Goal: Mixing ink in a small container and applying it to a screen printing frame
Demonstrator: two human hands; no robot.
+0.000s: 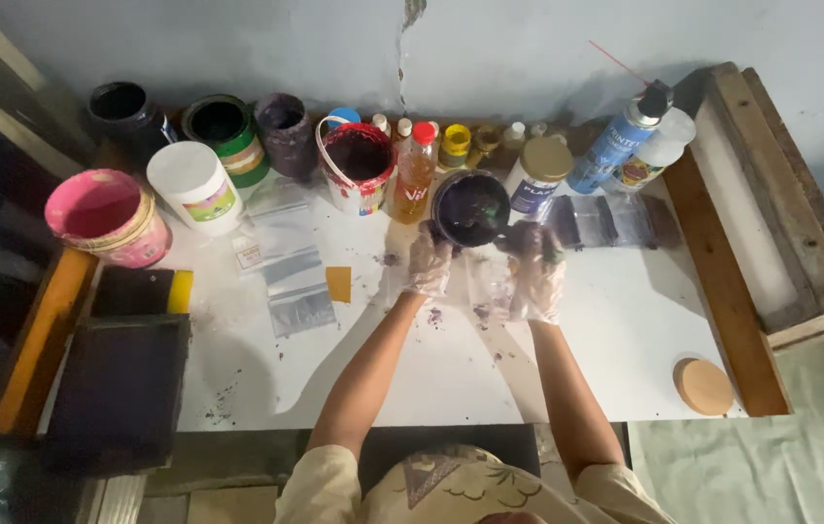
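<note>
Both my hands wear thin clear plastic gloves stained with dark paint. My left hand grips the left rim of a small dark round container of purple-black paint on the white table. My right hand is closed at the container's right side, its dark-stained fingers beside the rim; whether it grips anything is hidden. A small clear plastic bag lies on the table between my hands.
Paint tubs line the back: a pink bucket, a white tub, a green can, a red-rimmed pail. Small bottles, a blue spray can, clear bags, a wooden frame, a cork lid, a dark screen.
</note>
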